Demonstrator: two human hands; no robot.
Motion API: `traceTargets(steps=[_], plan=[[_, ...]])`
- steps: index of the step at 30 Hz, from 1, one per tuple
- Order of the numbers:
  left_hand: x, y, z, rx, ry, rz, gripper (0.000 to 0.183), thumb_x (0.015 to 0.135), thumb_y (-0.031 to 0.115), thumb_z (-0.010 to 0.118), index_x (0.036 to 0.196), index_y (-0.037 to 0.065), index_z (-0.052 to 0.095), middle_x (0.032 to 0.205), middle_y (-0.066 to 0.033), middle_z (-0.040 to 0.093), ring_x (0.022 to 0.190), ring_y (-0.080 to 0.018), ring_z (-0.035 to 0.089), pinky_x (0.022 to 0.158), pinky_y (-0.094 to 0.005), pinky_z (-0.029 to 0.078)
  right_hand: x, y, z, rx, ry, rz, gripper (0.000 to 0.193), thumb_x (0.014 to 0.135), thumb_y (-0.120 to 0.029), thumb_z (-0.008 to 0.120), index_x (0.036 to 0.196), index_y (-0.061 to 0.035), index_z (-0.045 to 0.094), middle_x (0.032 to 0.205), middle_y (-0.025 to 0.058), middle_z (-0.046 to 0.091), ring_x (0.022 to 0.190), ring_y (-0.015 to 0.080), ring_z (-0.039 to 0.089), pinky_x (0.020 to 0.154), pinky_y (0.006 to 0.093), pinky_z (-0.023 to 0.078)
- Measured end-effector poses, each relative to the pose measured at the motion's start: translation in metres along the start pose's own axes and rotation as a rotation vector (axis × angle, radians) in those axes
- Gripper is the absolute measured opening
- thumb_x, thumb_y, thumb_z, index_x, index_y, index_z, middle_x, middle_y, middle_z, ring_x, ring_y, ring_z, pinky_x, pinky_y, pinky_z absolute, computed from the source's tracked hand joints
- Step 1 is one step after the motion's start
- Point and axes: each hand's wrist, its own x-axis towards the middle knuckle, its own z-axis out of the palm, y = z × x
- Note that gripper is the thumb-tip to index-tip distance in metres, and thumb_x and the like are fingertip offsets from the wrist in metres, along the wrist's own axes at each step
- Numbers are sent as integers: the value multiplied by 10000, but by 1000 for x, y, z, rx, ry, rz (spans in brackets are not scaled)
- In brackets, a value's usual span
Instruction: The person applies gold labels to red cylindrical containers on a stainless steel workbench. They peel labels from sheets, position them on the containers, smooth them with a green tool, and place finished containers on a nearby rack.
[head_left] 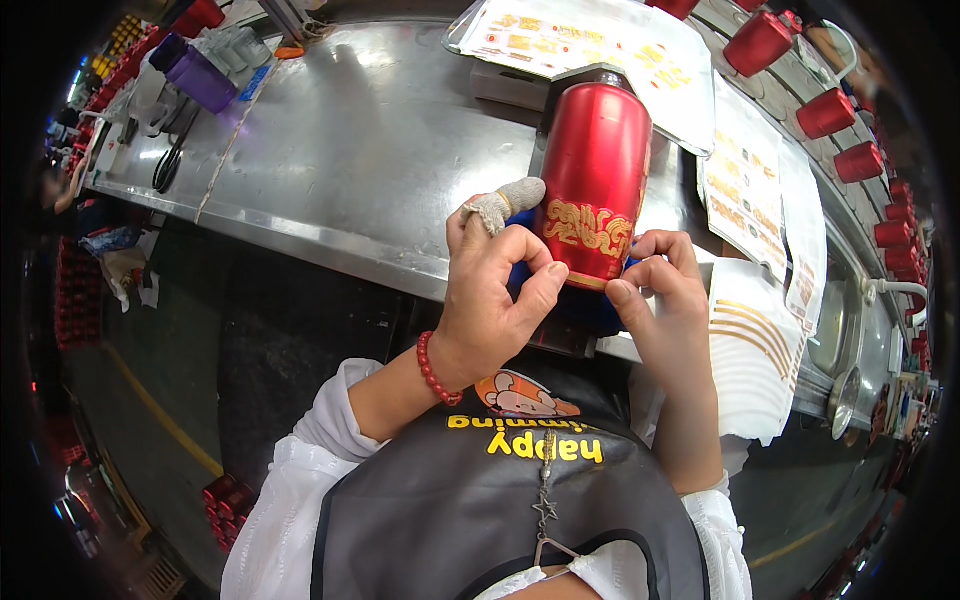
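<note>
A glossy red metal bottle (598, 140) lies tilted in a dark stand with blue padding, its lower end towards me. Gold dragon-like artwork (588, 230) decorates its lower part. A narrow gold strip (587, 281) runs along the bottom edge. My left hand (495, 285) pinches at the strip's left end with thumb and forefinger; a grey cloth finger cover (510, 203) on another finger rests against the bottle's side. At the right end, my right hand (665, 300) has thumb and forefinger closed at the strip, the other fingers curled by the bottle.
The bottle's stand is on a metal workbench (380, 130). Printed decal sheets (600, 40) lie behind it, and a sheet with gold curved strips (755, 330) hangs at right. A purple bottle (195, 75) and black scissors (175, 155) lie far left. Red bottles (763, 43) line a rack at right.
</note>
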Motion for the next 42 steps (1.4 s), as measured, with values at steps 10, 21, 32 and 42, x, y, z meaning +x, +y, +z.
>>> traceTargets(steps=[10, 21, 32, 42], plan=[[-2, -2, 2, 28, 12, 2, 136, 847, 154, 714, 819, 74, 608, 1346, -242, 562, 1225, -336, 471, 1106, -445, 251, 0, 2, 1, 7, 2, -13, 161, 855, -79, 757, 814, 6, 626, 1001, 118, 512, 907, 216, 537, 730, 300, 464], [-15, -19, 12, -89, 86, -121, 258, 956, 306, 683, 993, 65, 596, 954, -72, 611, 977, -275, 495, 996, -409, 327, -3, 5, 2, -11, -8, -7, 171, 861, -100, 756, 814, -2, 624, 1035, 113, 499, 898, 201, 531, 712, 292, 459], [-31, -27, -5, 423, 76, 587, 300, 781, 70, 745, 1054, 193, 763, 1099, -23, 672, 1152, -238, 534, 1000, -444, 418, -2, 13, -3, 130, -93, 72, 208, 894, -147, 740, 847, 5, 606, 1053, 126, 484, 982, 225, 511, 803, 309, 458], [7, -26, -15, 413, -121, 936, 251, 696, 130, 783, 926, 223, 743, 1073, -12, 640, 1108, -202, 546, 976, -415, 430, 1, 24, -19, 372, -237, 205, 273, 1006, -220, 623, 868, 6, 556, 1060, 105, 463, 970, 216, 481, 872, 310, 434]])
